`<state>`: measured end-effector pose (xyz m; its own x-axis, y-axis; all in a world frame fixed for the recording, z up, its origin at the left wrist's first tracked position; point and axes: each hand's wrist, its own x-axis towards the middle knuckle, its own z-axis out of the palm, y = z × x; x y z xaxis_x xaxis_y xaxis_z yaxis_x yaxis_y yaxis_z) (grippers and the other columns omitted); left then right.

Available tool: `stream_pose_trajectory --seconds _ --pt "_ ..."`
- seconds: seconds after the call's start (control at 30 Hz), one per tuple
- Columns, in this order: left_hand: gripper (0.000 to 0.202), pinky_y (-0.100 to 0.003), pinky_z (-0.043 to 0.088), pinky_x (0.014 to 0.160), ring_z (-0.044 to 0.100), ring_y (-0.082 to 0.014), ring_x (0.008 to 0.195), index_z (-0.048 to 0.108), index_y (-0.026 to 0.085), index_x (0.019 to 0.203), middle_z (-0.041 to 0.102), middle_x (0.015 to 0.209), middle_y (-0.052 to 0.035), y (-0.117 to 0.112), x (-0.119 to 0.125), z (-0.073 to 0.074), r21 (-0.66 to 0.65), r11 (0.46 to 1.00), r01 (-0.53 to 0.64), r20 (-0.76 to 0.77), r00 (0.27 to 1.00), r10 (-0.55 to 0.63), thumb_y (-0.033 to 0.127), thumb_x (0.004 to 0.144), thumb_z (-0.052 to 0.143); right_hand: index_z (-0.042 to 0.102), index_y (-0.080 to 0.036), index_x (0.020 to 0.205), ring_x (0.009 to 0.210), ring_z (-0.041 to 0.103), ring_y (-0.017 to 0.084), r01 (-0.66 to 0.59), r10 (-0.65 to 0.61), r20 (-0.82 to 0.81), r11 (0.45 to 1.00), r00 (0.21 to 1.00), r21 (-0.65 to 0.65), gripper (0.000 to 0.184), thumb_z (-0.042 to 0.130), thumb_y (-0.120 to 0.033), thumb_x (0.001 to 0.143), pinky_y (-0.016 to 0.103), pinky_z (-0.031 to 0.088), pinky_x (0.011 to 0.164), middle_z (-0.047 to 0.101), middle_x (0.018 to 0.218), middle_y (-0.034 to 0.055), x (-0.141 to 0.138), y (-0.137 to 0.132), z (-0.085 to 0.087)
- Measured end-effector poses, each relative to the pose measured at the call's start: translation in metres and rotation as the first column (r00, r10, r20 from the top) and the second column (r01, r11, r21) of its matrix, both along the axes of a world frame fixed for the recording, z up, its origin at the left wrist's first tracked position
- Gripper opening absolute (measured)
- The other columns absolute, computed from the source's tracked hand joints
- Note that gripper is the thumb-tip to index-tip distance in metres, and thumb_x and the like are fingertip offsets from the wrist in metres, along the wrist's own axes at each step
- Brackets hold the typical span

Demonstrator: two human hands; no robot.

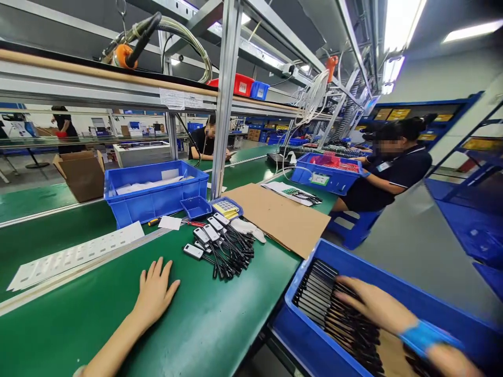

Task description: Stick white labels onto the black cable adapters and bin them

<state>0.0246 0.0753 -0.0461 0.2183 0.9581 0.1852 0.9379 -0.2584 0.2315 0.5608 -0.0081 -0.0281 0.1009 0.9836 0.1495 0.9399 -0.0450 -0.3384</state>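
Note:
My left hand [155, 290] lies flat on the green bench mat [204, 324], fingers spread, holding nothing. Just beyond it sits a pile of small grey-and-white adapters with black cables [222, 246]. My right hand [373, 303], with a blue band at the wrist, reaches into a blue bin [416, 301] at my right and rests on rows of black cable parts [334, 314]. Its fingers are stretched out and motion-blurred; I see nothing gripped.
A large blue bin [155, 191], a small blue tray [195, 207], a brown cardboard sheet [279, 214] and white label strips [74, 256] lie on the bench. A metal post [226, 99] rises behind. A seated person [393, 167] works at the right; others sit farther back.

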Motion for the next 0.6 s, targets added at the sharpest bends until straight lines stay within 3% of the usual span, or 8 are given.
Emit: stream_pose_trajectory --seconds 0.07,0.13,0.2,0.27,0.37,0.43,0.53,0.6 --pt "0.050 -0.057 0.027 0.109 0.032 -0.0349 0.135 0.042 0.012 0.137 0.037 0.146 -0.0196 0.021 0.017 0.005 0.000 0.999 0.042 0.059 0.997 -0.042 0.037 0.094 0.038 0.066 -0.026 0.102 0.095 0.064 0.028 -0.245 0.246 -0.069 0.969 0.967 0.032 0.039 0.035 -0.048 0.092 0.043 0.051 0.084 0.068 0.102 0.0128 -0.072 0.045 0.022" --pt "0.048 -0.051 0.029 0.110 0.034 -0.0305 0.135 0.041 0.012 0.138 0.039 0.145 -0.0177 0.044 0.035 0.007 0.012 0.997 0.080 0.091 0.993 -0.081 0.035 0.096 0.036 0.065 -0.023 0.096 0.090 0.064 0.025 -0.384 0.386 -0.001 0.918 0.922 0.104 0.035 0.034 -0.038 0.095 0.038 0.051 0.079 0.069 0.096 0.0092 -0.152 0.085 0.040" --pt "0.046 -0.051 0.029 0.110 0.036 -0.0309 0.134 0.044 0.012 0.135 0.042 0.143 -0.0183 0.059 0.048 0.006 0.024 0.995 0.096 0.124 0.987 -0.099 0.034 0.095 0.038 0.066 -0.020 0.084 0.084 0.063 0.025 -0.423 0.419 0.058 0.899 0.906 0.116 0.031 0.041 -0.036 0.094 0.036 0.050 0.075 0.068 0.086 0.0089 -0.221 0.116 0.046" --pt "0.041 -0.053 0.030 0.108 0.040 -0.0324 0.131 0.049 0.011 0.128 0.049 0.137 -0.0189 0.064 0.054 0.005 0.038 0.994 0.104 0.157 0.982 -0.108 0.032 0.094 0.043 0.065 -0.017 0.079 0.083 0.062 0.029 -0.400 0.387 0.122 0.909 0.914 0.119 0.031 0.050 -0.040 0.092 0.040 0.049 0.073 0.066 0.083 0.0137 -0.268 0.134 0.040" --pt "0.028 -0.047 0.042 0.097 0.055 -0.0284 0.111 0.055 0.014 0.114 0.062 0.115 -0.0141 0.052 0.047 0.007 0.053 0.990 0.128 0.220 0.966 -0.137 0.030 0.091 0.049 0.063 -0.015 0.080 0.084 0.061 0.033 -0.369 0.343 0.205 0.923 0.917 0.110 0.015 0.065 -0.030 0.083 0.043 0.047 0.071 0.065 0.086 0.0181 -0.297 0.144 0.021" --pt "0.020 -0.037 0.048 0.083 0.060 -0.0229 0.094 0.057 0.018 0.105 0.065 0.101 -0.0077 0.038 0.037 0.010 0.046 0.984 0.170 0.267 0.947 -0.176 0.030 0.089 0.054 0.061 -0.015 0.082 0.082 0.061 0.033 -0.381 0.349 0.244 0.919 0.905 0.097 0.002 0.063 -0.016 0.082 0.042 0.046 0.069 0.065 0.087 0.0178 -0.300 0.141 0.012" --pt "0.017 -0.028 0.048 0.070 0.060 -0.0179 0.080 0.059 0.021 0.096 0.064 0.090 -0.0013 0.014 0.026 0.016 0.022 0.964 0.263 0.325 0.910 -0.256 0.032 0.083 0.065 0.060 -0.015 0.086 0.076 0.061 0.030 -0.418 0.379 0.292 0.904 0.878 0.084 0.014 0.051 -0.004 0.083 0.039 0.045 0.064 0.064 0.084 0.0158 -0.297 0.126 0.004" --pt "0.019 -0.028 0.047 0.071 0.058 -0.0176 0.081 0.061 0.023 0.095 0.063 0.089 -0.0004 -0.002 0.022 0.019 0.018 0.947 0.320 0.344 0.888 -0.306 0.034 0.081 0.068 0.059 -0.014 0.089 0.075 0.061 0.029 -0.452 0.405 0.325 0.888 0.855 0.084 0.020 0.045 -0.001 0.085 0.038 0.044 0.064 0.063 0.084 0.0147 -0.297 0.111 0.002"
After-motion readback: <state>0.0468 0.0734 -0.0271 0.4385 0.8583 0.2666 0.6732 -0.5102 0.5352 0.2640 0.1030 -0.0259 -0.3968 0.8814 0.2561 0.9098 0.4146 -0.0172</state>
